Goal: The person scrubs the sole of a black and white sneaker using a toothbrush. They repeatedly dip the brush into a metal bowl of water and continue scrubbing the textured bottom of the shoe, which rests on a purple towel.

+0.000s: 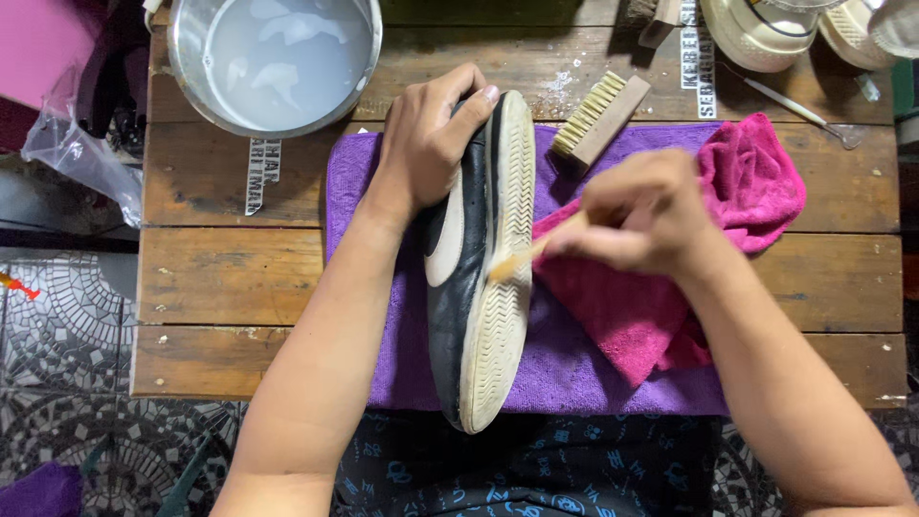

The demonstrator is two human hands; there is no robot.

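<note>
A black sneaker [466, 287] with a white side mark and cream sole lies on its side on a purple cloth [574, 373]. My left hand [431, 134] grips its toe end and holds it steady. My right hand [641, 213] holds a small wooden-handled brush [531, 254], blurred, with its head against the sole's edge near the middle of the shoe. A pink towel [737, 191] lies bunched under and beside my right hand.
A metal basin [182, 67] of cloudy water stands at the back left of the wooden table [220, 278]. A larger wooden brush [598, 117] lies behind the shoe. Cream shoes [766, 33] and a thin tool [790, 107] sit at the back right.
</note>
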